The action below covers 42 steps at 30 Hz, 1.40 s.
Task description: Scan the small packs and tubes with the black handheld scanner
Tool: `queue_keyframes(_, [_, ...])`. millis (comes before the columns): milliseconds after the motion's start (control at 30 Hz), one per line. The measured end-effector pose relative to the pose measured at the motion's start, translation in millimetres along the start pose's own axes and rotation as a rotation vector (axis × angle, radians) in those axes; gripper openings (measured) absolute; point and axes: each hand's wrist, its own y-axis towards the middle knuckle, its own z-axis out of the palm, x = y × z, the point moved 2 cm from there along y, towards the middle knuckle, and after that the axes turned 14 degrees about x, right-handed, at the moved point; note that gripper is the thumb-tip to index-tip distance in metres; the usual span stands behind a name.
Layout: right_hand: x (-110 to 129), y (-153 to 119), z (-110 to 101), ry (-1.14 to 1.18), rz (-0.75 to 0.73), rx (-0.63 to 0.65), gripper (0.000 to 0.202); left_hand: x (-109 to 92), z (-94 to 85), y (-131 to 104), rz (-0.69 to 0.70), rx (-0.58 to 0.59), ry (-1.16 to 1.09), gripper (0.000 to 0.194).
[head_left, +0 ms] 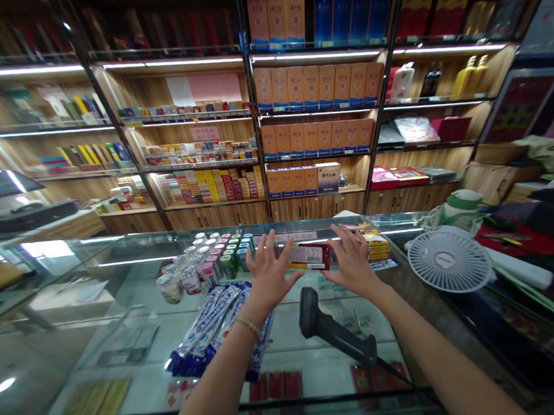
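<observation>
A dark red and yellow snack packet (306,257) with a white printed label lies between my hands at the far part of the glass counter. My left hand (268,272) is open, fingers spread, by the packet's left end. At its right end is my right hand (352,261), also open, thumb and forefinger apart around the corner; whether they touch it I cannot tell. Below my hands a black barcode scanner (333,331) rests on the glass. Blue and white long packets (215,325) lie in a pile under and beside my left forearm.
Several small jars and tubs (209,260) stand in rows left of my hands. Yellow packs (378,247) are stacked behind my right hand. A white fan (448,260) and a green and white jug (463,208) stand to the right. Shelves with boxes (318,86) line the wall.
</observation>
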Motion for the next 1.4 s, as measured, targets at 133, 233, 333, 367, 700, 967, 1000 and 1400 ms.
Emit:
queue_keyframes(133, [6, 0, -2, -0.034, 0.01, -0.06, 0.06, -8, -5.2, 0, -0.02, -0.041, -0.033, 0.059])
queue_keyframes(233, [12, -1, -3, -0.041, -0.004, -0.071, 0.06, -17, -9.9, -2, -0.009, -0.061, -0.062, 0.04])
queue_keyframes(333, [20, -2, -2, -0.029, -0.035, -0.055, 0.057, -26, -14.3, -3, 0.01, -0.053, -0.091, 0.034])
queue_keyframes(367, [22, -3, -2, -0.025, -0.048, -0.056, 0.056, -28, -15.6, -4, 0.01, -0.049, -0.101, 0.034])
queue_keyframes(700, [33, -5, 5, -0.023, -0.153, -0.102, 0.052, -42, -21.2, -5, 0.006, -0.081, -0.173, 0.027])
queue_keyframes(967, [33, -3, 2, -0.049, -0.171, -0.12, 0.052, -47, -23.1, -6, -0.003, -0.109, -0.225, 0.012])
queue_keyframes(1000, [33, -2, 1, -0.045, -0.176, -0.138, 0.052, -47, -23.0, -6, -0.018, -0.11, -0.235, 0.011])
queue_keyframes(1400, [-12, -2, 1, -0.078, -0.076, -0.153, 0.061, -24, -27.3, 5, -0.175, -0.082, -0.347, 0.013])
